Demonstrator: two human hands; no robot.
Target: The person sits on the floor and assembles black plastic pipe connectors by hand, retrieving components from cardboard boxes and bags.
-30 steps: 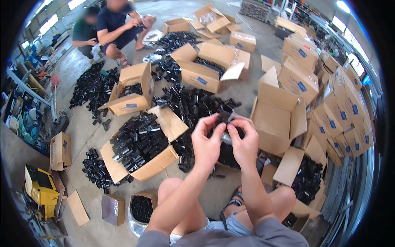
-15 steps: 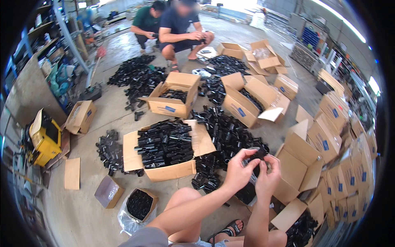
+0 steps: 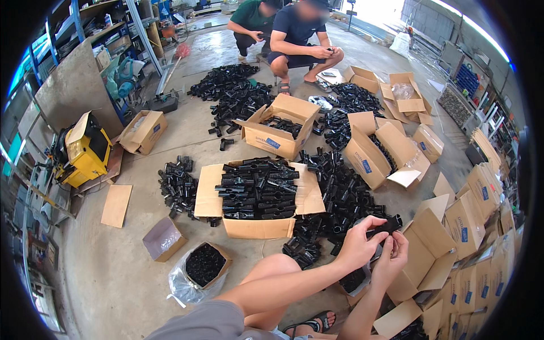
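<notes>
A short black tubular fitting (image 3: 390, 225) with an open end is held up in front of me, right of the middle. My left hand (image 3: 361, 242) is closed around its near left part. The fingertips of my right hand (image 3: 394, 253) are pressed against its underside, close to the open end. Whether a small part lies between those fingers is hidden. Below my hands is a small box (image 3: 367, 283) of tiny black pieces, partly covered by my right wrist. A heap of similar black fittings (image 3: 334, 190) lies just beyond my left hand.
An open carton (image 3: 258, 228) packed with black fittings stands ahead. Left of my knee are a small box of black bits (image 3: 225, 266) in plastic and an open small box (image 3: 164, 253). Cartons (image 3: 467, 224) crowd the right side. Two people (image 3: 297, 42) squat beyond the heaps, handling pieces.
My view has shifted, so the scene sits further right. The fitting is now turned with its open end toward the right, and both hands still hold it.
</notes>
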